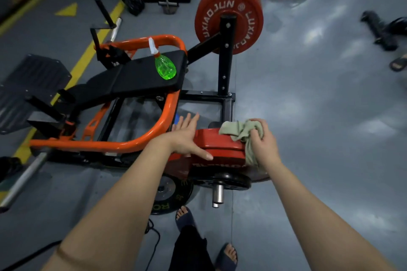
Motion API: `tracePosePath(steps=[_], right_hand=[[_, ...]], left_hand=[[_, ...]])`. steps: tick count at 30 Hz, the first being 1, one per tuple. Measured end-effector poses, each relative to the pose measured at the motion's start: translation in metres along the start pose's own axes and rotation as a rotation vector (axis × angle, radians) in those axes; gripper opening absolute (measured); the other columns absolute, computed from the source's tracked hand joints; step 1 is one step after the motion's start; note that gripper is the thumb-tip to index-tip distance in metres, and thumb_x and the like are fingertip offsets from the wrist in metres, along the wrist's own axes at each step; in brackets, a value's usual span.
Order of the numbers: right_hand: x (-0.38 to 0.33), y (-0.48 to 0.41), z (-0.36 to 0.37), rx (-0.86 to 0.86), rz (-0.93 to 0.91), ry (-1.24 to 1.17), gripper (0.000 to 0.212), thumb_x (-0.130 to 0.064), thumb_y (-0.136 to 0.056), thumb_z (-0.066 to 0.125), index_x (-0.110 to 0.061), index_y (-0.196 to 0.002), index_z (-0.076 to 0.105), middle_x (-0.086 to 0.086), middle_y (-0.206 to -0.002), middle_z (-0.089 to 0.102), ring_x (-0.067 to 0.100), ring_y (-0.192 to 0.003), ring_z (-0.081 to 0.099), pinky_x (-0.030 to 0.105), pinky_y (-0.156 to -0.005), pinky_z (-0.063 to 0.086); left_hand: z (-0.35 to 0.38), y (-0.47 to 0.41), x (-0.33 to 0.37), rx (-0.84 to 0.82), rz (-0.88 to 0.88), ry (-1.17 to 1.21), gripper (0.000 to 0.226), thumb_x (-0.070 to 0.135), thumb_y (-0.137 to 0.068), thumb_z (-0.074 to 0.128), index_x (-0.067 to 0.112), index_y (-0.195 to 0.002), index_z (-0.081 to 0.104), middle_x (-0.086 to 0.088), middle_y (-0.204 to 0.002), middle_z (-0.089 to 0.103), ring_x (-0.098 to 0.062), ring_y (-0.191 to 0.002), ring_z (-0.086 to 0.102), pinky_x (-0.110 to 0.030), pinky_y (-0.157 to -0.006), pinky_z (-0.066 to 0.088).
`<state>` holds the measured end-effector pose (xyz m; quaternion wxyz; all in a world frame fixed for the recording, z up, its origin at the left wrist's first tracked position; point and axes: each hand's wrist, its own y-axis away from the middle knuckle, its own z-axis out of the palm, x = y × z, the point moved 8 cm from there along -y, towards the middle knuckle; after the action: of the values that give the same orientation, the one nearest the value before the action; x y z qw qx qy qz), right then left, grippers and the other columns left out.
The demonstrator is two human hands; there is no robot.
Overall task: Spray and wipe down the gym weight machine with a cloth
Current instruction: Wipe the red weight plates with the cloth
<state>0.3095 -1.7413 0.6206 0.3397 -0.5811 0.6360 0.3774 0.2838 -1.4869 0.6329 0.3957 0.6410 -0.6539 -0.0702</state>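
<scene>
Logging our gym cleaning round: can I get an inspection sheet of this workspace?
Surface: glossy grey floor, yellow painted line at left.
Job's things: translucent green spray bottle rests on black padded bench; pale green cloth on near red weight plate.
Clutter: black weight plate on floor.
Grippers: left hand open, flat on that red plate; right hand grips cloth.
Cables: thin black cable on floor by feet.
Surroundings: orange tubular machine frame, far red weight plate.

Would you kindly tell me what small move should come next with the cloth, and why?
Probably sweep the cloth leftward along the near red plate. The right hand grips the bunched cloth at the plate's right end, the left hand lies flat on its other end, and the spray bottle sits aside on the bench pad.
</scene>
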Motion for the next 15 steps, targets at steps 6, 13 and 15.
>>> tracePosePath(steps=[6, 13, 15], right_hand=[[0.056, 0.002, -0.021, 0.029, 0.380, -0.035, 0.040, -0.042, -0.103, 0.035, -0.017, -0.133, 0.047, 0.008, -0.121, 0.057, 0.037, -0.123, 0.054, 0.036, -0.091, 0.034], [-0.047, 0.016, 0.059, -0.060, -0.020, 0.472, 0.074, -0.065, -0.092, 0.036, -0.031, -0.157, 0.024, 0.010, -0.149, 0.051, 0.029, -0.144, 0.037, 0.049, -0.124, 0.012], [-0.074, 0.033, 0.096, -0.234, -0.297, 0.617, 0.073, -0.062, -0.093, 0.029, -0.036, -0.160, 0.016, 0.005, -0.156, 0.045, 0.024, -0.150, 0.030, 0.048, -0.126, 0.002]], left_hand=[[0.031, -0.016, 0.023, 0.050, 0.018, -0.034, 0.151, 0.062, -0.058, 0.091, 0.028, -0.160, -0.015, -0.006, -0.168, -0.015, -0.029, -0.153, -0.025, -0.055, -0.124, -0.011], [0.025, -0.013, 0.009, 0.105, -0.010, -0.033, 0.135, 0.052, -0.066, 0.090, 0.019, -0.160, -0.002, -0.009, -0.163, 0.004, -0.031, -0.155, -0.011, -0.050, -0.126, -0.007], [0.028, -0.016, 0.000, 0.110, -0.033, -0.027, 0.130, 0.040, -0.075, 0.084, 0.015, -0.162, -0.010, -0.014, -0.166, -0.005, -0.032, -0.155, -0.015, -0.046, -0.124, -0.010]])
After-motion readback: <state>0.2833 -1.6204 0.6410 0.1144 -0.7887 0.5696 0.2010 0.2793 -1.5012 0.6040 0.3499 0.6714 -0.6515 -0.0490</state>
